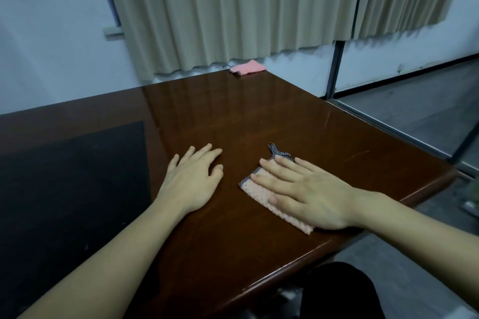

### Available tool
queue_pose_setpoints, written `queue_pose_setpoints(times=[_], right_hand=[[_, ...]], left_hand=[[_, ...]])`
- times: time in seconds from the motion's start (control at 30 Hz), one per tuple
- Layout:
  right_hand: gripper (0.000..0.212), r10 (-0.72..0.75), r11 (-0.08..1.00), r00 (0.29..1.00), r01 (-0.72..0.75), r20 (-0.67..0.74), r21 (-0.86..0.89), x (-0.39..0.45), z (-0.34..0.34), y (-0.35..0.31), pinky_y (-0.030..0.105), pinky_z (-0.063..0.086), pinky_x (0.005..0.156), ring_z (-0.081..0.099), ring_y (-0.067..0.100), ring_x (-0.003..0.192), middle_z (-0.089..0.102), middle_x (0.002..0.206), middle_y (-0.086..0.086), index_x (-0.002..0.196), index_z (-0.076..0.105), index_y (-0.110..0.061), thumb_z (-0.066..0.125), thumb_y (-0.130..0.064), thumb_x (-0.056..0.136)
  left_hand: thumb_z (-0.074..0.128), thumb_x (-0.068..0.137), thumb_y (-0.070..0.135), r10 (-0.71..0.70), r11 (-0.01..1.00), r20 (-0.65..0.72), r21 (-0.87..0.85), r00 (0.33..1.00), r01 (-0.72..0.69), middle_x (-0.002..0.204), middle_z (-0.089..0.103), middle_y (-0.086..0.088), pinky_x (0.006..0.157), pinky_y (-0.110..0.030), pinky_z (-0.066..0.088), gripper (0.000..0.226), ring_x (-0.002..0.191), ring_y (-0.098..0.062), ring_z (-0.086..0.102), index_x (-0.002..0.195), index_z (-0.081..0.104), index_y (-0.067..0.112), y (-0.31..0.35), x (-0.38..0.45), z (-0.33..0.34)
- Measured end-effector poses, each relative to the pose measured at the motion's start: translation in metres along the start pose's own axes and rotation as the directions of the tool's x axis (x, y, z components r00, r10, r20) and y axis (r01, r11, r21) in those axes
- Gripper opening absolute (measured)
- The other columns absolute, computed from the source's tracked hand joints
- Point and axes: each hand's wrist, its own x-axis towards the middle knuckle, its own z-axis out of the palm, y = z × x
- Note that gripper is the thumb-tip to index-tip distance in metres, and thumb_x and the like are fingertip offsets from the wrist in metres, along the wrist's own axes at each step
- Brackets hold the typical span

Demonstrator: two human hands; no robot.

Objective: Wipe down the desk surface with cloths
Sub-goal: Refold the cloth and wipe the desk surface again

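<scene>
A glossy dark brown desk (pixel 233 116) fills the middle of the view. My right hand (pixel 303 189) lies flat with straight fingers on a folded pale pink cloth (pixel 259 195) with a dark patterned edge and loop, pressing it against the desk near the right front edge. My left hand (pixel 194 179) rests flat on the bare wood just left of that cloth, holding nothing. A second pink cloth (pixel 248 68) lies folded at the desk's far corner, below the curtain.
A dark inset pad (pixel 72 176) covers the desk's left part. Beige curtains (pixel 233 8) hang behind the desk against a white wall. The desk's right edge drops to a grey floor (pixel 414 111), with a metal post (pixel 335 70) nearby.
</scene>
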Motion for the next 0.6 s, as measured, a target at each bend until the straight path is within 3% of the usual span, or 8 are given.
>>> queue_pose_setpoints(times=[0.17,0.33,0.5,0.6], right_hand=[[0.055,0.189,0.982,0.98,-0.19,-0.06,-0.014,0.049,-0.008,0.047,0.042,-0.005,0.125,-0.013,0.018,0.156,-0.015,0.169,-0.007,0.158,-0.009,-0.045,0.012,-0.053,0.108],[0.054,0.277,0.96,0.96,-0.273,-0.052,0.063,0.074,-0.011,0.055,0.046,-0.006,0.125,-0.012,0.02,0.157,-0.011,0.17,-0.007,0.16,-0.003,-0.044,0.011,-0.052,0.108],[0.055,0.173,0.985,0.983,-0.173,-0.053,0.015,0.041,-0.005,0.021,0.045,-0.007,0.126,-0.015,0.02,0.156,-0.015,0.17,-0.005,0.159,-0.008,-0.043,0.01,-0.052,0.108],[0.065,0.046,0.999,0.998,-0.047,-0.045,-0.018,-0.002,0.005,-0.007,0.041,-0.009,0.126,-0.021,0.014,0.153,-0.02,0.166,-0.011,0.155,-0.013,-0.049,-0.006,-0.066,0.092]], left_hand=[[0.032,0.107,0.047,-0.004,1.0,0.013,0.005,1.0,0.004,0.167,0.018,0.011,0.126,-0.048,0.004,0.05,0.156,-0.019,0.011,0.157,0.029,0.039,0.002,-0.001,-0.002],[0.031,0.108,0.046,-0.004,1.0,0.02,0.002,1.0,0.004,0.168,0.018,0.01,0.126,-0.049,0.004,0.05,0.156,-0.02,0.01,0.157,0.029,0.039,0.004,-0.004,-0.004],[0.028,0.107,0.051,-0.009,1.0,0.081,0.006,0.997,0.008,0.168,0.016,0.009,0.125,-0.052,0.005,0.053,0.156,-0.023,0.009,0.158,0.026,0.038,0.007,-0.004,-0.009],[0.028,0.107,0.053,0.008,0.999,0.083,-0.044,0.997,-0.004,0.168,0.017,0.012,0.125,-0.052,0.005,0.053,0.156,-0.023,0.011,0.158,0.027,0.04,0.016,-0.004,-0.01]])
